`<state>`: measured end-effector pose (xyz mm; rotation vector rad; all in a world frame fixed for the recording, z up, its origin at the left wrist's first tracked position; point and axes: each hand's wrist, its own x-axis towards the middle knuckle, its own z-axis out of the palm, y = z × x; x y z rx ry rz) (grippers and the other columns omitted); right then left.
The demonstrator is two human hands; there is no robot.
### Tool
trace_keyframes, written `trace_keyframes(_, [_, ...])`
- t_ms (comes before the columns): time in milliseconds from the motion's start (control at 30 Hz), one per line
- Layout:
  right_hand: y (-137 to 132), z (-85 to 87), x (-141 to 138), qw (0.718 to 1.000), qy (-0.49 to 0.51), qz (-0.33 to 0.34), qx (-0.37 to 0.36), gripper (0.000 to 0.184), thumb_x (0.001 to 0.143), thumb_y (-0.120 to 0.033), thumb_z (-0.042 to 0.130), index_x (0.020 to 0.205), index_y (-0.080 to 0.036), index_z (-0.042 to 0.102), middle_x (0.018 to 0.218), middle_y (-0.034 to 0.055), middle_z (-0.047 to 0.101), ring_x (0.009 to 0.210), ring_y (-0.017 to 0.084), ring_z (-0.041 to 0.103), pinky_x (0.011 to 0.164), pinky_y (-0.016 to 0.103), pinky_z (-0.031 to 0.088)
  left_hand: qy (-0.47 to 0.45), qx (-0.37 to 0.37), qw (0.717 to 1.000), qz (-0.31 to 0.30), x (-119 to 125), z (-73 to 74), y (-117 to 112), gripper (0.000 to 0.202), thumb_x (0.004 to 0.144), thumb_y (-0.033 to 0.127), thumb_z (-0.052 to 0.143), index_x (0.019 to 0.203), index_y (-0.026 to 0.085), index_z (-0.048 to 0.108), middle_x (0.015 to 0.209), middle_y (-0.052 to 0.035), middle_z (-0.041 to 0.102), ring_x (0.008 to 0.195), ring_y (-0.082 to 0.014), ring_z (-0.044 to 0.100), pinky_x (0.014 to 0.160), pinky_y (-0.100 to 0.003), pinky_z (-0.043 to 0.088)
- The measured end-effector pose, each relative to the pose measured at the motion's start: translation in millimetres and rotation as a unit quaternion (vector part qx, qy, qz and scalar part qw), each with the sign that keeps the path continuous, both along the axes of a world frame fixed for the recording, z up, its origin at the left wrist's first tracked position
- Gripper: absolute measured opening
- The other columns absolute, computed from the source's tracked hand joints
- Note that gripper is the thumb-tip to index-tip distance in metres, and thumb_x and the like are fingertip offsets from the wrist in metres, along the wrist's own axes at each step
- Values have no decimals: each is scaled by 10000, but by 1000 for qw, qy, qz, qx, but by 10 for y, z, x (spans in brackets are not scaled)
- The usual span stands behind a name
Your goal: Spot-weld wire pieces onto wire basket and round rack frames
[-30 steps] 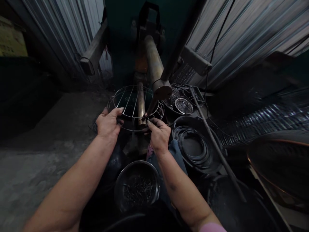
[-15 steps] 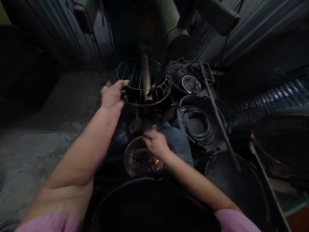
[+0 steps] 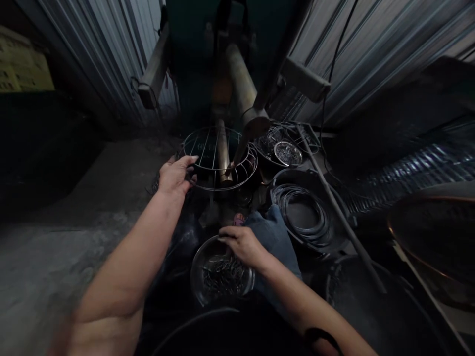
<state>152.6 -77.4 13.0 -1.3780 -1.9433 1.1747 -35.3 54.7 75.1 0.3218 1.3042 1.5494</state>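
My left hand (image 3: 174,177) grips the left side of a round wire frame (image 3: 218,189), two rings joined by thin wires, with its thumb on the upper ring. The frame sits around a lower metal rod (image 3: 223,153), and a slanted arm tip meets it near the rod's front end. My right hand (image 3: 244,245) is closed over the far right rim of a metal bowl (image 3: 198,283), fingers pressed together. Whatever they hold, if anything, is hidden. Many short, dark metal pieces (image 3: 224,277) lie in the bowl.
A thick machine cylinder (image 3: 241,79) juts out above the frame. To the right are coiled wire (image 3: 302,212) in a tub, a small dish of metal bits (image 3: 288,154) and a long bar (image 3: 339,207). Blue cloth (image 3: 276,247) covers a leg beside the bowl.
The view has tipped upward, so everything sits lower. Orange sparks near the bowl are gone. My right hand stays over the bowl's rim; my left hand keeps its grip on the frame.
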Motion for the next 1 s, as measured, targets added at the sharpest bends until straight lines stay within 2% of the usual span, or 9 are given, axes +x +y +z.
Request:
trace_keyframes(67, [153,154,12,985,128,-109,48,161,813,-278,603,882,-225,738,766,1,702,628,144,643,599,260,527,-11,14,1000,0,-7,-2,-5,347,448,114,754,682,186,507,633,15,536,529,-117,493,461,-258,425])
trace_keyframes(133, [296,303,7,950,218,-197,106,139,794,-298,643,865,-228,740,835,13,699,658,147,658,604,272,547,-14,30,999,12,3,-15,-34,344,448,106,749,687,185,514,632,20,537,515,-111,490,457,-262,434])
trace_keyframes(200, [416,422,-23,921,275,-239,137,120,770,-291,675,842,-222,742,861,21,694,703,162,676,628,289,564,-14,51,998,26,33,-38,-88,356,451,113,752,720,187,531,650,23,548,535,-119,517,458,-253,437])
trace_keyframes(267, [512,484,-76,906,301,-264,138,119,738,-294,709,813,-208,743,795,17,691,648,162,669,576,287,559,-21,76,996,40,82,-63,-161,380,453,123,763,758,193,546,673,31,550,572,-127,546,471,-246,445])
trace_keyframes(400, [639,443,-181,906,276,-291,136,149,725,-315,716,808,-195,745,732,16,696,589,156,645,497,263,514,-44,98,993,37,206,-57,-327,389,477,136,774,792,199,555,715,40,544,612,-118,561,512,-243,466])
trace_keyframes(500, [677,354,-201,924,207,-287,144,150,737,-314,689,826,-207,746,780,27,721,671,172,661,563,269,524,-31,108,993,34,279,-1,-414,376,489,144,769,803,199,571,756,33,557,614,-115,568,507,-235,461])
trace_keyframes(567, [686,307,-196,924,176,-303,152,146,737,-314,676,812,-206,741,805,35,731,722,185,670,606,278,531,-20,114,992,43,311,37,-439,393,475,143,774,812,202,580,772,36,556,598,-105,561,492,-225,450])
trace_keyframes(767, [730,261,-215,902,186,-351,171,170,726,-343,652,783,-200,724,761,41,728,735,208,679,616,296,535,-35,110,992,43,340,55,-410,427,456,138,784,822,208,576,749,50,540,587,-98,553,484,-216,436])
trace_keyframes(1000, [821,261,-258,899,191,-357,165,190,728,-362,637,783,-197,714,701,30,709,658,194,666,584,293,522,-46,118,991,31,294,16,-327,406,480,144,780,816,196,557,736,40,538,580,-103,552,480,-215,428])
